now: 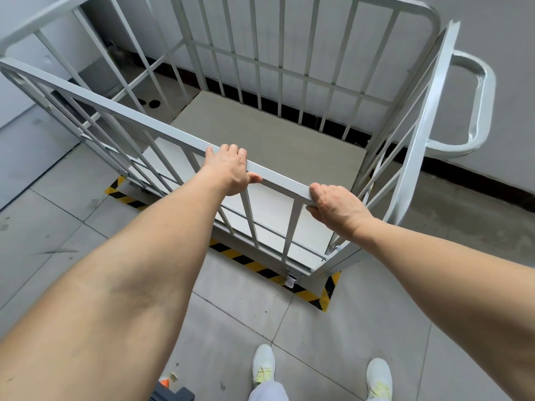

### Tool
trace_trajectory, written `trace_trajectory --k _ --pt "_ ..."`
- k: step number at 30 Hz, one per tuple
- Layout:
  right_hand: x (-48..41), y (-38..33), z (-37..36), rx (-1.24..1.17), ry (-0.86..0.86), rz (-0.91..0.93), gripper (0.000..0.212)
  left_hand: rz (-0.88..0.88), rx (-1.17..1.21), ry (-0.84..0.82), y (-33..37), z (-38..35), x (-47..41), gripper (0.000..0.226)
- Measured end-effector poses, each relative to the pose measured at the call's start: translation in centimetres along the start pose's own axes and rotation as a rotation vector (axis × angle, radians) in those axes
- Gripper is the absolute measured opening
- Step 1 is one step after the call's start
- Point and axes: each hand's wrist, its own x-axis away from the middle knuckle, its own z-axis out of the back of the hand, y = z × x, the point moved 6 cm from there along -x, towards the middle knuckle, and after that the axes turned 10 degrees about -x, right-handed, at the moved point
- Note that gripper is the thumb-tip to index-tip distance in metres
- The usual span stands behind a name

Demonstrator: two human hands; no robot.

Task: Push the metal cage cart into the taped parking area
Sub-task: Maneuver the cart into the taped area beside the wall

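Observation:
The metal cage cart [121,117] is pale grey with barred sides and a flat empty floor; it fills the middle of the head view. My left hand [228,169] grips its near top rail from above. My right hand [335,208] grips the same rail close to the near right corner. Yellow-and-black striped tape [254,266] runs on the floor under the cart's near edge, turning a corner at the right [327,290]. The cart's near side stands over that tape line, and its far side is close to the wall.
A grey wall [506,82] with a dark skirting strip stands right behind the cart. A looped tube handle [480,102] sticks out on the cart's right side. A caster brake [291,280] shows at the near edge. My feet [263,363] stand on grey floor tiles.

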Motion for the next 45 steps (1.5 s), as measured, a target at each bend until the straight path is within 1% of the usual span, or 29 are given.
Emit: trace_trajectory --k 3,10,20,26,29,32,34,37,39,41,45 --pt "0.4 0.2 0.1 -0.005 0.019 0.03 0.023 0.007 -0.002 0.001 0.4 0.1 0.2 0.073" --pt "0.7 0.4 0.5 -0.007 -0.012 0.031 0.02 0.008 -0.014 -0.02 1.0 0.1 0.2 0.075" --pt "0.2 1.4 0.6 0.016 -0.015 0.069 0.022 -0.003 -0.02 -0.033 1.3 0.6 -0.2 0.076" --pt "-0.3 2.5 0.9 0.012 -0.006 0.027 0.026 0.009 0.012 -0.037 1.7 0.9 -1.0 0.075" --pt "-0.2 2.6 0.6 0.025 -0.028 -0.012 0.028 0.013 0.021 -0.041 1.7 0.9 -0.8 0.076" --pt "-0.2 2.7 0.7 0.048 -0.082 -0.055 0.03 0.035 0.029 -0.067 1.8 0.7 -0.6 0.078" --pt "-0.1 2.7 0.9 0.041 -0.136 -0.077 0.036 0.053 0.028 -0.08 2.1 0.8 -0.2 0.077" --pt "0.2 2.8 1.5 0.022 -0.226 -0.108 0.049 0.004 0.071 -0.044 3.9 1.9 0.3 0.063" --pt "0.6 3.1 2.3 -0.017 -0.232 -0.119 0.054 -0.061 0.141 -0.006 6.3 3.2 0.8 0.058" --pt "1.2 3.9 3.6 -0.026 -0.21 -0.124 0.052 -0.115 0.191 0.021 9.2 4.8 1.3 0.054" --pt "2.9 7.7 7.1 0.08 -0.156 -0.118 0.042 -0.169 0.308 0.044 15.4 8.0 1.9 0.05"
